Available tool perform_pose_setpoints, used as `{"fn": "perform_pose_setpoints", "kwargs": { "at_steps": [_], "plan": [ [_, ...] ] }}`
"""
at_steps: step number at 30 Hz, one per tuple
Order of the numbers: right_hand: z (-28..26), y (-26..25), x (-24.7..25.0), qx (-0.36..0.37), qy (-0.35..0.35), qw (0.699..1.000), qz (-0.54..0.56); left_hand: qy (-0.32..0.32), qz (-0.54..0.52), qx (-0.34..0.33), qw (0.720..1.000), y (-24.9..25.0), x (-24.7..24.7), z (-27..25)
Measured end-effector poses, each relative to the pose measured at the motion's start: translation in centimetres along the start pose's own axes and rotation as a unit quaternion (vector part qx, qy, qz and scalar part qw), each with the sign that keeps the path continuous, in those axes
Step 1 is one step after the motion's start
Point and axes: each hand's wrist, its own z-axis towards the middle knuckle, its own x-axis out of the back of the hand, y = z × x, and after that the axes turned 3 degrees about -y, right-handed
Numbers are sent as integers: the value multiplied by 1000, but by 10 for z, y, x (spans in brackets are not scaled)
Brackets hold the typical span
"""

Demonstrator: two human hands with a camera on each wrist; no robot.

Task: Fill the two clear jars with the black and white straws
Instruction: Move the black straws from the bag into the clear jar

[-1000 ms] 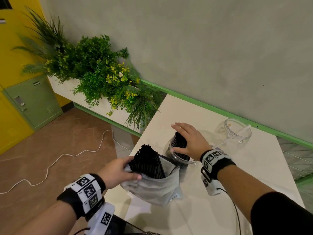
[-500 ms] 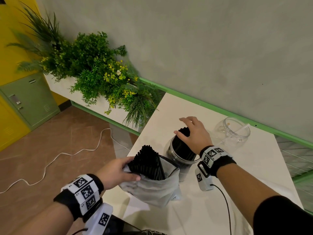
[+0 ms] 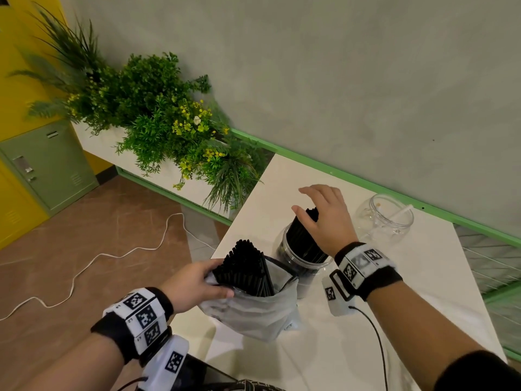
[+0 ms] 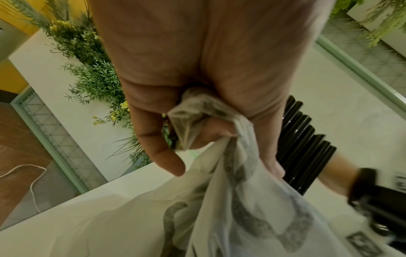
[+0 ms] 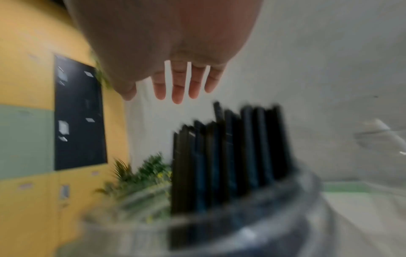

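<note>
Right wrist feed is pretty smeared, but I can see the right hand's (image 5: 167, 52) fingers (image 5: 178, 87) spread straight, clear above the black straws (image 3: 303, 241) standing in the near clear jar (image 3: 307, 266) — holding nothing. My left hand (image 3: 191, 286) has the plastic bag (image 3: 253, 311) rim bunched in its curled fingers, more black straws (image 3: 245, 269) poking out. The second jar (image 3: 384, 218) sits apart near the wall; its contents are hard to read.

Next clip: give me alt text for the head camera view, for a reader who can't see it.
On a white table, the right hand hovers open over black straws standing in a clear jar, while the left hand grips a plastic bag holding more black straws. A second clear jar sits near the wall beside green plants.
</note>
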Motion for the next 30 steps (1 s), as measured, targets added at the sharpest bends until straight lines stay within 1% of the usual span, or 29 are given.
{"fn": "perform_pose_setpoints", "kwargs": {
  "at_steps": [1,2,3,5,7,9,12,18,23,24,27,28,30],
  "plan": [
    [-10,-12,5,-1,9,998,66,0,-1,-3,1000,0,-1,0],
    [-22,-24,7,-10,0,991,133,1,-1,-5,1000,0,-1,0],
    [-36,-35,7,-21,-26,981,192,0,-1,-9,1000,0,-2,0],
    [-65,-51,-1,-42,-112,955,272,-4,-5,-15,1000,1,-2,0],
    [-85,-57,-17,-48,-193,940,277,-9,-10,-19,1000,1,-3,1],
    [-95,-58,-32,-60,-230,939,247,-13,-18,-21,1000,0,-5,1],
    [-94,-59,-47,-79,-223,943,234,-7,-9,-13,1000,0,-7,1],
    [-87,-61,-54,-90,-196,939,266,2,9,-10,1000,1,-8,-2],
    [-86,-62,-47,-113,-171,923,327,6,6,-14,1000,3,-8,-5],
    [-86,-62,-43,-119,-169,916,344,5,6,-12,1000,3,-7,-5],
    [-82,-66,-28,-147,-164,883,414,4,3,-13,1000,2,-7,-5],
    [-80,-69,-21,-154,-157,877,428,2,5,-14,1000,1,-7,-4],
    [-77,-73,-12,-163,-123,876,437,0,16,-15,1000,0,-6,-2]
  ]
}}
